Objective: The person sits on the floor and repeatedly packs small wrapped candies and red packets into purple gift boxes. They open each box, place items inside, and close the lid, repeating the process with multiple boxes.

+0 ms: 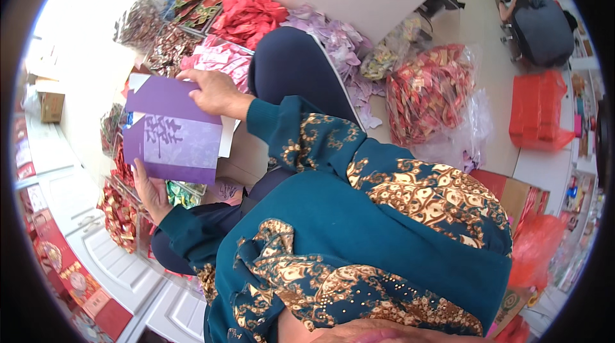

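A purple folded paper or card package (187, 150) with a paler lilac panel and large dark characters is between my hands, in front of my knees. My right hand (214, 93) holds its upper flap, the thumb lying over the purple surface. At the lower left corner is my left hand (153, 194), its palm turned up and a digit against the edge; its other fingers are partly hidden behind the package. A white piece (227, 138) shows behind the package's right side.
Wire baskets of red wrappers (247, 18), pink packets (223, 57) and green ones (185, 195) stand around my legs. Lilac pieces (336, 40) and a clear bag of red packets (427, 93) lie to the right. Another person (543, 30) sits at the upper right.
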{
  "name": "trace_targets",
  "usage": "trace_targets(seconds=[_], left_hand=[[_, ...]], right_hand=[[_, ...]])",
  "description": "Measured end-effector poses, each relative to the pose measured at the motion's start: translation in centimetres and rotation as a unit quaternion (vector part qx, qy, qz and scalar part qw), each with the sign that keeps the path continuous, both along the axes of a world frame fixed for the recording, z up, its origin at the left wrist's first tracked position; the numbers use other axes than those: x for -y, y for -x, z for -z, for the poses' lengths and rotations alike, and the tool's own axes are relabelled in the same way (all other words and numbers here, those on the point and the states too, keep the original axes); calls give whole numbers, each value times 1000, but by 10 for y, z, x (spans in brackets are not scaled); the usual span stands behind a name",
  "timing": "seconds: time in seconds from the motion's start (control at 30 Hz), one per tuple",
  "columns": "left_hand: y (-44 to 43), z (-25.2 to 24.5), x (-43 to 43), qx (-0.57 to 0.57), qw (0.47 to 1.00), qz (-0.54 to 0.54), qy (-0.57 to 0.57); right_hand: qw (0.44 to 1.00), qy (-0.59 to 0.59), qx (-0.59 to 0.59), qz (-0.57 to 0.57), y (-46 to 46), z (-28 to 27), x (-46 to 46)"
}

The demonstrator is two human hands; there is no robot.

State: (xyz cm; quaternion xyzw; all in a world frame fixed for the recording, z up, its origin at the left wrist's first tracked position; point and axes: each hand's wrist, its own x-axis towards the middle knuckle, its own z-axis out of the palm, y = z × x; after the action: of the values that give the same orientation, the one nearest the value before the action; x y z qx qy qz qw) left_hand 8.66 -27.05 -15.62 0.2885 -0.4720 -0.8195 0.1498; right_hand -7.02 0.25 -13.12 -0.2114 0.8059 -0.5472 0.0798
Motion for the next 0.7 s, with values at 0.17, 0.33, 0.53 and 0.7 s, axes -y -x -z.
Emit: trace_targets(seconds=[0.17, 0.33, 0.53, 0.7], left_hand=[[-22, -20, 8, -21, 998, -57, -27], [-27, -44, 9, 15, 997, -71, 31], [-23, -71, -1, -50, 998, -42, -22], [-8, -88, -16, -31, 998, -43, 46]], right_hand=[[996, 75, -13, -56, 1, -14, 10], [995, 7, -2, -97, -21, -12, 14], [980, -31, 70, -185, -31, -15, 14], [962, 16, 139, -233, -29, -10, 15]])
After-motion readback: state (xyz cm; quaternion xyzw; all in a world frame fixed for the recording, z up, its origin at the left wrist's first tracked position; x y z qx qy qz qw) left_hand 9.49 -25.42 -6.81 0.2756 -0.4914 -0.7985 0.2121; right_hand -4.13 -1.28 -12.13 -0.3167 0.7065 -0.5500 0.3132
